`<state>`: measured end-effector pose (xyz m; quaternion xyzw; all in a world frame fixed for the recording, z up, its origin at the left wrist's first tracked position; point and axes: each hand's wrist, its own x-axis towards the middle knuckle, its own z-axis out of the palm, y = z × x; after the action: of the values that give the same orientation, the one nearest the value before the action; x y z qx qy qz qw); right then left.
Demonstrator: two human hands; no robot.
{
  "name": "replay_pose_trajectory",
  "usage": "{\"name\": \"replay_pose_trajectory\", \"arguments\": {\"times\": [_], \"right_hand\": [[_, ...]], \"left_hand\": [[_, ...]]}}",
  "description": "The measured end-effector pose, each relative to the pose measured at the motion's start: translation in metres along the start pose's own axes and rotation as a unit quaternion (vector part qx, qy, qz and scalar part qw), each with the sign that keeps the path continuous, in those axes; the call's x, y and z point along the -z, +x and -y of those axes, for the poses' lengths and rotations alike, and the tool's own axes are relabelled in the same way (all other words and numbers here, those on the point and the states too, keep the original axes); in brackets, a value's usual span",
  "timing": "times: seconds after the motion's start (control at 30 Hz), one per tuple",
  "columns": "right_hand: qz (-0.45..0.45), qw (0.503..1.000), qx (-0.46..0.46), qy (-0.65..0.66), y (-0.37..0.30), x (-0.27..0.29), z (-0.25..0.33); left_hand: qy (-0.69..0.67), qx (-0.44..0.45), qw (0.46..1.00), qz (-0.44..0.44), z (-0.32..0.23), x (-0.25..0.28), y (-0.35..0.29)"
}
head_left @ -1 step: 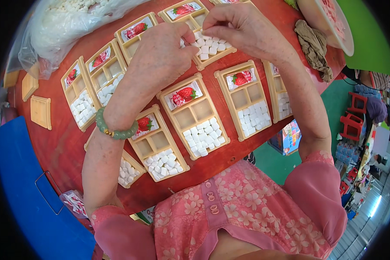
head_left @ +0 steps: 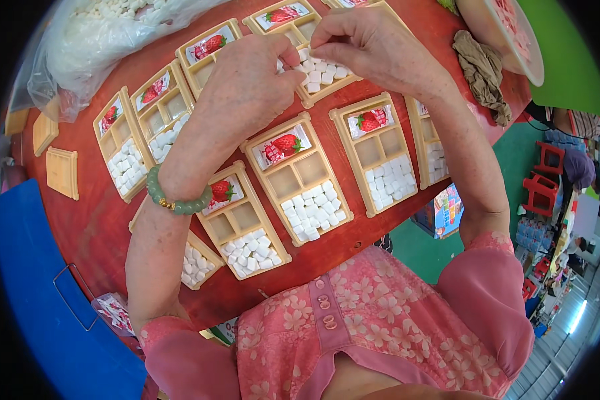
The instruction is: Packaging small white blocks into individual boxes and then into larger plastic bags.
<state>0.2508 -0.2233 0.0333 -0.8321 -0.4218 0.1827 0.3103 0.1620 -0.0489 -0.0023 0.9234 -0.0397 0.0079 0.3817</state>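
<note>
A cream-coloured plastic tray of small white pillow-shaped pieces lies under both hands at the far side of the table. My left hand, with a green bead bracelet at its wrist, reaches over the tray's left edge. Its thumb and forefinger curl toward each other at the white pieces, and whether they grip one cannot be made out. Just above the same tray, my right hand has thumb and forefinger pinched together; anything between them is hidden. A strawberry-print packet fills the tray's top compartment.
Similar trays, such as the near middle tray, spread over the red table. A clear bag of white pieces lies far left. At far right are a brown cloth and a white basin. Stacked trays stand left.
</note>
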Motion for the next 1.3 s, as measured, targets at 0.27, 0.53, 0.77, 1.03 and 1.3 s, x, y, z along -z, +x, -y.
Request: {"name": "replay_pose_trajectory", "arguments": {"times": [0.27,0.53,0.77,1.03,1.3], "right_hand": [[0.007,0.991,0.032,-0.129,0.002,-0.003,0.000],[0.018,0.986,-0.015,-0.163,0.005,0.000,0.021],[0.037,0.994,0.037,-0.097,0.004,0.000,-0.005],[0.029,0.997,0.052,-0.045,0.003,0.003,0.003],[-0.006,0.997,0.008,0.078,0.006,0.014,0.004]], "left_hand": [[0.017,0.004,1.000,0.000,-0.003,0.001,0.000],[0.001,0.005,1.000,0.006,-0.002,0.000,0.000],[-0.088,0.096,0.989,0.068,-0.007,0.011,0.001],[-0.301,0.162,0.938,0.054,-0.008,0.015,0.000],[-0.332,0.144,0.928,0.085,-0.004,0.018,0.012]]}}
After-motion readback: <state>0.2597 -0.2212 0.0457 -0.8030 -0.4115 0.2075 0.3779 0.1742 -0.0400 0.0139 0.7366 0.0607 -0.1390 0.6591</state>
